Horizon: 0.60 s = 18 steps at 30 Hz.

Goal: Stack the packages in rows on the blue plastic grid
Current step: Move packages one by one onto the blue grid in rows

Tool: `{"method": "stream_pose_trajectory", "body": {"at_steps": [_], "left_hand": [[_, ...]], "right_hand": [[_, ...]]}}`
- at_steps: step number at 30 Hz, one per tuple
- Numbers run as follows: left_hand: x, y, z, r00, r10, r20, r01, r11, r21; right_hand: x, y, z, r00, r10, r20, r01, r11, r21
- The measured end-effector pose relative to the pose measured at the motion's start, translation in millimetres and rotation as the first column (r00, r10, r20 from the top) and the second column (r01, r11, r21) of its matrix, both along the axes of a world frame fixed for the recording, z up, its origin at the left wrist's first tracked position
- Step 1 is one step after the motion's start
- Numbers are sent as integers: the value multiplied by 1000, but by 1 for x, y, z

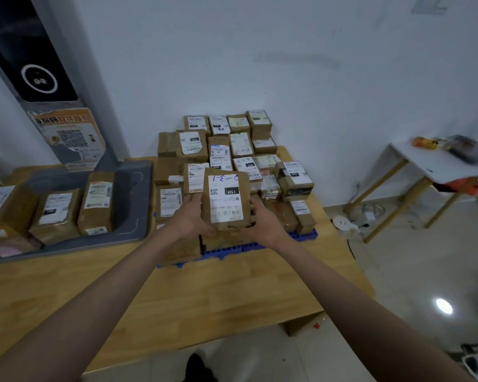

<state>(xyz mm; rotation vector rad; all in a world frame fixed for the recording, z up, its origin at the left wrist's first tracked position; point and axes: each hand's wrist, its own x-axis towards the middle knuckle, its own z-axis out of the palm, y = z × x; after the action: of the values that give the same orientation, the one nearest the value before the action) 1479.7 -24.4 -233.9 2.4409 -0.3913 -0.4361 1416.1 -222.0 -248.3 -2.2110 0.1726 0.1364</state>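
Both hands hold one brown package [226,198] with a white label marked "2-3-1", upright above the front of the pile. My left hand [189,216] grips its left edge and my right hand [262,221] grips its right edge. Beneath and behind it, several brown labelled packages [232,150] stand in rows on the blue plastic grid [226,250], which shows only along its front and right edges. The grid lies on a wooden table [191,293].
A grey tray [133,188] on the left holds several more brown packages [55,210]. A tall grey machine [39,78] rises behind it. A small white table [436,161] with clutter stands at right. White wall behind; tiled floor right of the wooden table.
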Motion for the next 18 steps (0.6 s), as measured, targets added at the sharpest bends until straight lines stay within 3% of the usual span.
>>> {"method": "stream_pose_trajectory", "body": {"at_steps": [18], "left_hand": [[101, -120, 21, 982, -185, 24, 186, 982, -35]], "right_hand": [[75, -115, 22, 989, -150, 9, 150, 987, -50]]}}
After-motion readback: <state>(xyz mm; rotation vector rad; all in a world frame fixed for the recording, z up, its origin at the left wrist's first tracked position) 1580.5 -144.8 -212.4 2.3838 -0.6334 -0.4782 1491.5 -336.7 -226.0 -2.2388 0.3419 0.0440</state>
